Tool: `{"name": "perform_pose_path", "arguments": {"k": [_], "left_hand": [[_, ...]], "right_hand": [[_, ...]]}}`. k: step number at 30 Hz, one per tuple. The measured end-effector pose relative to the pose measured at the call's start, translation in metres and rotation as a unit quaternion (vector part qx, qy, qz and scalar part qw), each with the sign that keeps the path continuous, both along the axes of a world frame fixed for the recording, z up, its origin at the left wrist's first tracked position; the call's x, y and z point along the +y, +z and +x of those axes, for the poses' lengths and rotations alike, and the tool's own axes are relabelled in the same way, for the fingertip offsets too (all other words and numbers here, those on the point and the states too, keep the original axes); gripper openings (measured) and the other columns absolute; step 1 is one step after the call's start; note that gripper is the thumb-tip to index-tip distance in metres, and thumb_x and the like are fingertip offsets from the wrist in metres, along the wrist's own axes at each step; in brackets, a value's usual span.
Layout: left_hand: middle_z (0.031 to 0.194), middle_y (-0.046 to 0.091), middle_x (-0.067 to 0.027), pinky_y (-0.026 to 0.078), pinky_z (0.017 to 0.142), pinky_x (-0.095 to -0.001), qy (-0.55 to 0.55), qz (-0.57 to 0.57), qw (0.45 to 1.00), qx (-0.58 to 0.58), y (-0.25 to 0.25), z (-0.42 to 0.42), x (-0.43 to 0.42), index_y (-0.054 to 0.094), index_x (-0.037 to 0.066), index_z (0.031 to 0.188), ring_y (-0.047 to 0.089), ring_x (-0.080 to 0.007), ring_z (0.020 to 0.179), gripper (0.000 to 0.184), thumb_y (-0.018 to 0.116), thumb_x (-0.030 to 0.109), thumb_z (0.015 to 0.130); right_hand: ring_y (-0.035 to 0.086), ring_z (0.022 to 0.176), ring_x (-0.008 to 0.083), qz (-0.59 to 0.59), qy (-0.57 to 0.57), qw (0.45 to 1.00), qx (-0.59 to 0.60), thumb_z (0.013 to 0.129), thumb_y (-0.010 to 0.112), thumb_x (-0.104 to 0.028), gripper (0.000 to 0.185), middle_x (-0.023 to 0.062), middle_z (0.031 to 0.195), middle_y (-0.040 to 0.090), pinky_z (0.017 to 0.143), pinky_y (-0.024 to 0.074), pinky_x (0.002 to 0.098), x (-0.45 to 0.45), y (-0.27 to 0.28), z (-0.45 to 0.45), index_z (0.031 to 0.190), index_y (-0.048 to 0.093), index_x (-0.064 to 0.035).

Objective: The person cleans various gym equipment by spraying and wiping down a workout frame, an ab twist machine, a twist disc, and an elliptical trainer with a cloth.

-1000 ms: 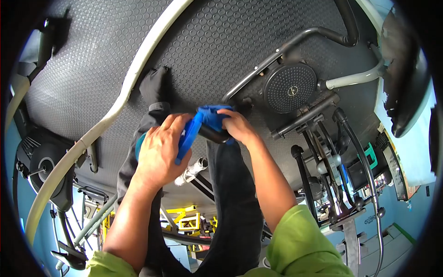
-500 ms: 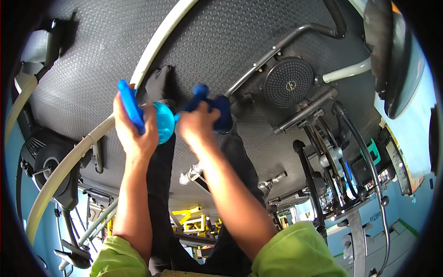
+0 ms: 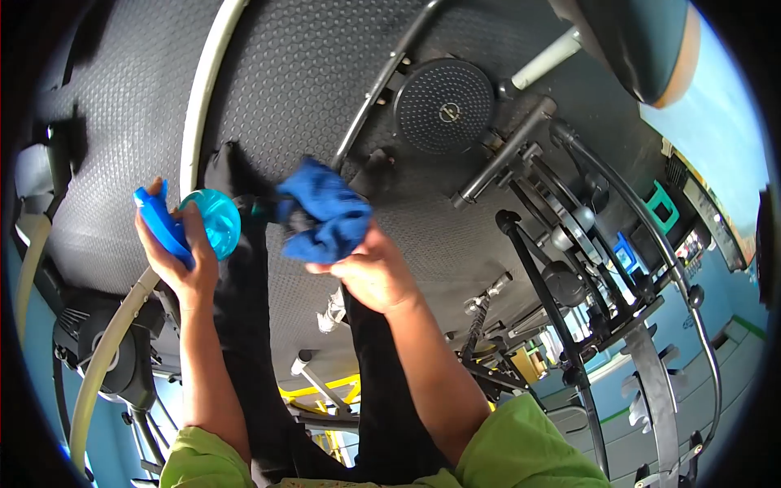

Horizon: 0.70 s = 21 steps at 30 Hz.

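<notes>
The left hand [image 3: 194, 272], at the left of the frame, is wrapped around a spray bottle [image 3: 167, 232], its fingers closed about the blue head; the bottle's round, translucent teal part shows just to the right of that; the right hand [image 3: 376, 272], near the middle, grips a crumpled blue cloth [image 3: 325, 215], most of which spreads up and left of the fingers; cloth and bottle are apart; a pale curved bar [image 3: 201, 89] passes behind the left hand; a black studded disc [image 3: 443, 98] sits right of upper centre, above the dark textured floor [image 3: 285, 81].
</notes>
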<state>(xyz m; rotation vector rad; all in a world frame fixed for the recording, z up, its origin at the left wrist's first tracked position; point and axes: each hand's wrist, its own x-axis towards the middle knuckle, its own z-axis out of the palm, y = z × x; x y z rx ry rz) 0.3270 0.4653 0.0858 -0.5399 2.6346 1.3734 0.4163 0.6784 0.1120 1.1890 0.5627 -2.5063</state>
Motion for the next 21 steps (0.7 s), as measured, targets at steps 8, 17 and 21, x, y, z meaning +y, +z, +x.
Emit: {"name": "perform_pose_path", "arguments": {"k": [8,17,21], "left_hand": [[0.131,0.054,-0.0189,0.047,0.094,-0.045,-0.476,0.083,0.869,-0.107,0.055,-0.002,0.123,0.049,0.0,0.126,0.056,-0.0353,0.116,0.063,0.067,0.007,0.066],[0.109,0.06,-0.0284,0.051,0.082,-0.0482,-0.481,0.115,0.852,-0.172,-0.031,0.061,0.225,0.045,-0.006,0.125,0.061,-0.0443,0.095,0.058,0.067,0.01,0.074],[0.106,0.061,-0.0273,0.05,0.086,-0.0506,-0.484,0.045,0.859,-0.16,-0.071,0.074,0.232,0.046,-0.002,0.128,0.062,-0.0438,0.096,0.059,0.065,0.018,0.076]], "right_hand": [[0.066,0.088,0.0272,0.491,0.371,0.742,-0.267,0.08,0.072,-0.026,0.032,0.0108,0.093,0.068,0.079,0.0502,0.0406,0.162,-0.038,0.089,0.105,0.066,-0.0068],[0.064,0.088,0.0345,0.815,0.257,0.497,-0.151,0.08,0.065,-0.021,0.023,0.0162,0.095,0.07,0.082,0.0467,0.0554,0.249,-0.15,0.044,0.098,0.07,-0.0085],[0.068,0.096,0.0271,0.5,-0.107,0.845,-0.157,0.084,0.06,-0.016,0.031,0.0163,0.106,0.071,0.087,0.0522,0.0408,0.239,-0.178,0.007,0.109,0.066,0.0007]]}}
